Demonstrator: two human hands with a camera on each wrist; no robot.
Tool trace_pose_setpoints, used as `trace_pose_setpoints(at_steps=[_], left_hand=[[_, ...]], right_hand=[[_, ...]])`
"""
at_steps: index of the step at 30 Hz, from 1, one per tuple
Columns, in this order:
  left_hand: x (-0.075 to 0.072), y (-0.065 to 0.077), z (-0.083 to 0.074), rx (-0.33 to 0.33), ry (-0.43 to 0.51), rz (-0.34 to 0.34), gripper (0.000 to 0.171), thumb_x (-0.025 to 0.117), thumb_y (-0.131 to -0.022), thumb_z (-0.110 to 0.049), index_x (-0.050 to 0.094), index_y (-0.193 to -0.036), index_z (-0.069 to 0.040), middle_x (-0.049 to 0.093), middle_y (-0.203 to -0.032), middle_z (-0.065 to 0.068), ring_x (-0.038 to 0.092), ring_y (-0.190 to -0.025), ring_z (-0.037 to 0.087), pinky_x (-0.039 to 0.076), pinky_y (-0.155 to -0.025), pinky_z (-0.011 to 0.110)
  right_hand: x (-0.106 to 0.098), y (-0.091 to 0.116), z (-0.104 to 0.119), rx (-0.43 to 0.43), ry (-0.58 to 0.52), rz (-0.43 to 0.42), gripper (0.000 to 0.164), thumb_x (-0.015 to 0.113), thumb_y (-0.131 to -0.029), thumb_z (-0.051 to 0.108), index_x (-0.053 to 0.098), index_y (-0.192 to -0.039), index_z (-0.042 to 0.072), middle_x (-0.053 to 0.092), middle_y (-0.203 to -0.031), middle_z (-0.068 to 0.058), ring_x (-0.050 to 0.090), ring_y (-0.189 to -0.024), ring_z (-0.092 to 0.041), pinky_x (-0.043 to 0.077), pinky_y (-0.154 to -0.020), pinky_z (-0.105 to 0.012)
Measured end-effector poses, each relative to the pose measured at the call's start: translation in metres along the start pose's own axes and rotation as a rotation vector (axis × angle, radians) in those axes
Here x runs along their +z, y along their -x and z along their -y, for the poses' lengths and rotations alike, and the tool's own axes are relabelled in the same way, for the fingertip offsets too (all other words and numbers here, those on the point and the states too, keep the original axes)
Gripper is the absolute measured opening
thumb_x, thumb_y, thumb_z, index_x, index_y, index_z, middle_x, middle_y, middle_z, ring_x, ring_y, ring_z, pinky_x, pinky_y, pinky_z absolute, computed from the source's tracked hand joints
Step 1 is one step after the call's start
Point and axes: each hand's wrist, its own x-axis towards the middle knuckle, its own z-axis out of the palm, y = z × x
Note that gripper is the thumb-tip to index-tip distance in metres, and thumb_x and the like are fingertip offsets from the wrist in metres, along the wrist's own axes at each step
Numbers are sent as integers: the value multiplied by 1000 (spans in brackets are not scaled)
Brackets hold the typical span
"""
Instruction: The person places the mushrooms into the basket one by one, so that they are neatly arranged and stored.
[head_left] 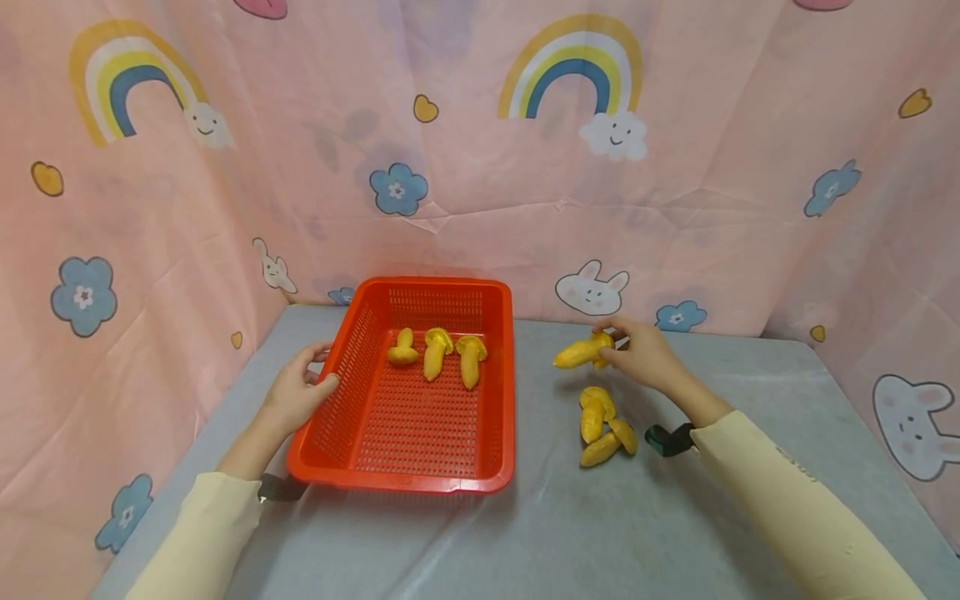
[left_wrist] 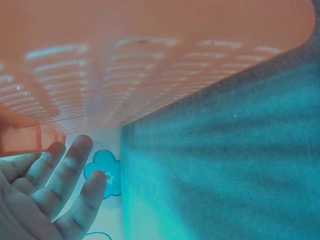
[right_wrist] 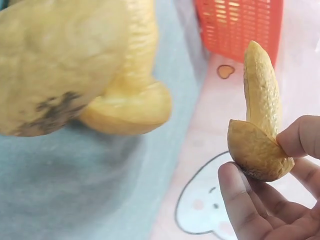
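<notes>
My right hand (head_left: 639, 354) pinches a yellow mushroom (head_left: 577, 353) by its cap between thumb and fingers. In the right wrist view the stem of this mushroom (right_wrist: 262, 90) points up, and its cap has a dark patch underneath. Two more mushrooms lie together on the table just below that hand, one with an upright-facing stem (head_left: 592, 421) and one slanted (head_left: 603, 450). At the left side of the red basket (head_left: 401, 481) is my left hand (head_left: 296, 396), thumb tip right at the rim. Its fingers (left_wrist: 75, 155) are spread and loosely extended beside the slotted wall.
Inside the basket, three yellow mushrooms (head_left: 470, 362) lie in a row toward the back. The grey table (head_left: 570, 533) meets a pink patterned curtain (head_left: 480, 242) at the back and sides. Dark wrist-worn devices (head_left: 670, 440) hang under both forearms.
</notes>
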Motion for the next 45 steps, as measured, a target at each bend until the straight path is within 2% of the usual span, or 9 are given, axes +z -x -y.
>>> trace_pose_setpoints(at_steps=[13,21,33,38,45], left_hand=[[0,-1,0,-6,11,2,57,55,-91,-13,37,-144,-5,46,-134,20,57,-81,24,55,-62,28],[0,-2,0,-10,11,11,58,54,-91,-14,36,-145,-6,45,-136,20,57,-81,23,55,-62,29],[0,-2,0,-16,17,14,57,55,-91,-14,37,-145,-6,45,-136,20,57,-81,23,55,-62,28],[-1,-1,0,-19,19,15,57,55,-91,-14,37,-145,-7,45,-136,19,56,-82,23,55,-63,29],[0,-1,0,4,-7,-6,56,55,-90,-13,39,-143,-4,47,-134,21,56,-78,20,54,-60,28]], right_hand=[[-11,-4,28,-51,13,-9,31,60,-92,13,59,-123,8,62,-118,-25,67,-84,-29,53,-63,-30],[-12,-6,42,-63,12,-6,31,59,-92,14,59,-123,12,60,-123,-24,68,-92,-32,56,-68,-34],[-12,-9,68,-138,-10,-31,31,59,-90,12,61,-121,14,63,-122,-18,66,-98,-33,58,-76,-42],[-11,-11,79,-171,-38,-29,32,59,-89,10,62,-120,13,63,-121,-15,66,-99,-32,58,-79,-42],[-6,-15,94,-220,-81,-48,31,59,-86,4,64,-116,9,64,-117,-14,67,-94,-30,58,-76,-39]])
